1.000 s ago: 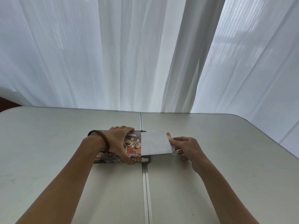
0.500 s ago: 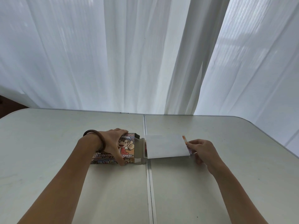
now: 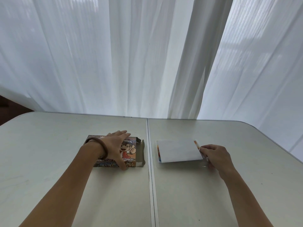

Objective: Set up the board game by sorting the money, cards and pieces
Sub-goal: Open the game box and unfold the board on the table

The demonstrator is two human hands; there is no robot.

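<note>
My left hand (image 3: 113, 148) lies across the box (image 3: 128, 150), fingers straight out to its far edge and thumb down at the near edge, pressing it to the table (image 3: 213, 194). The box sits left of the table seam (image 3: 151, 185), its open end and flap (image 3: 140, 141) facing right. My right hand (image 3: 216, 156) pinches the right end of the bundle (image 3: 178, 150) between thumb and curled fingers. The bundle, a white sheet over a stack with coloured edges, lies flat just right of the seam, apart from the box mouth. It may be in a clear wrap; I cannot be sure.

I judge the step in hand to be laying the contents out for sorting. To do it well I would set the bundle square, with bare table round it for separate piles, and let go gently so the stack does not fan. Then I would lift the white sheet by a corner rather than drag it, since loose notes or cards beneath could slide. I cannot see into the box, so I would check it before putting it aside.
</note>
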